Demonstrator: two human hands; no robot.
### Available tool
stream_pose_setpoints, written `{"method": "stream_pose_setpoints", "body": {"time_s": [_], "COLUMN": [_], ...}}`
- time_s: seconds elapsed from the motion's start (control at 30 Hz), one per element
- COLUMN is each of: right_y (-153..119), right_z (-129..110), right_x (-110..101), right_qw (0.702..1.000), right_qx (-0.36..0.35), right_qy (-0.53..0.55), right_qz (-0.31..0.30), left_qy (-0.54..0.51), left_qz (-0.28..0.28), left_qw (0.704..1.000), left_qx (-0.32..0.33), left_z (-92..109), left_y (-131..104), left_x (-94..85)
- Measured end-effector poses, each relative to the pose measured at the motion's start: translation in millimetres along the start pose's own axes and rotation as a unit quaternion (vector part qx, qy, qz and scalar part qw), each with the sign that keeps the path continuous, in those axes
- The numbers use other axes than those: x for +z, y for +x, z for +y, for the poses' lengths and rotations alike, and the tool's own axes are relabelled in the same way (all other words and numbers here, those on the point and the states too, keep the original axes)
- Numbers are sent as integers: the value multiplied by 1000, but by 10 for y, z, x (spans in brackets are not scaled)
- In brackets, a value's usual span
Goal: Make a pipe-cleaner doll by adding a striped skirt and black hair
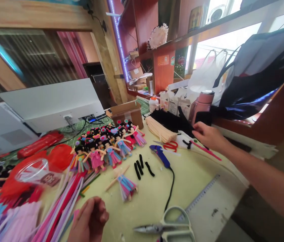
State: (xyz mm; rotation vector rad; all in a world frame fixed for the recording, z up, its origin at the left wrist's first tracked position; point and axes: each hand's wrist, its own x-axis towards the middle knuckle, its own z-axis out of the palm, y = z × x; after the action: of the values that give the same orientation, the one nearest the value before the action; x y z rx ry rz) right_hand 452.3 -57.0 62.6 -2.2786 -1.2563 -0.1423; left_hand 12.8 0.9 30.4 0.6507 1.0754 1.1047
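My right hand (203, 134) reaches to the back right of the table, its fingers pinched at the edge of a pile of black fuzzy stems (171, 119). What it grips there is too small to tell. My left hand (91, 215) is at the front with curled fingers; whether they hold anything is hidden. Just beyond it lies an unfinished doll (126, 185) with a blue and pink skirt and no head. Several short black pieces (142, 166) lie behind the doll. A blue glue gun (160, 156) rests right of them, beside red-handled scissors (171, 146).
Finished dolls (106, 144) stand crowded at the back left, before a cardboard box (128, 114). Coloured stems (63, 201) cover the left front. Large scissors (168, 227) and a ruler (202, 193) lie at the front right. A pink bottle (203, 102) stands behind my right hand.
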Motion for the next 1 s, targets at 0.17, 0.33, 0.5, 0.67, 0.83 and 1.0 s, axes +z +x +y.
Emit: {"method": "stream_pose_setpoints", "body": {"time_s": [0.17, 0.33, 0.5, 0.67, 0.83, 1.0], "right_y": [-984, -1389, -970, -316, 24, 141], "right_z": [245, 299, 275, 217, 85, 82], "right_x": [163, 260, 241, 338, 563, 668], "right_qw": [995, 996, 992, 981, 973, 972], "right_qx": [-46, -47, -37, -29, 18, 35], "right_qy": [-31, -24, -86, -141, -169, -177], "right_qz": [-85, -75, -90, -131, -155, -149], "left_qy": [-14, -1, -5, -5, 5, 15], "left_qz": [-11, -27, -34, -32, -47, -52], "left_qw": [1000, 1000, 999, 999, 999, 999], "left_qx": [8, 8, 12, 15, 12, -3], "left_z": [-12, -34, -33, -47, -71, -82], "left_y": [-102, -140, -157, -142, -112, -121], "left_x": [70, 105, 83, 52, 51, 67]}}
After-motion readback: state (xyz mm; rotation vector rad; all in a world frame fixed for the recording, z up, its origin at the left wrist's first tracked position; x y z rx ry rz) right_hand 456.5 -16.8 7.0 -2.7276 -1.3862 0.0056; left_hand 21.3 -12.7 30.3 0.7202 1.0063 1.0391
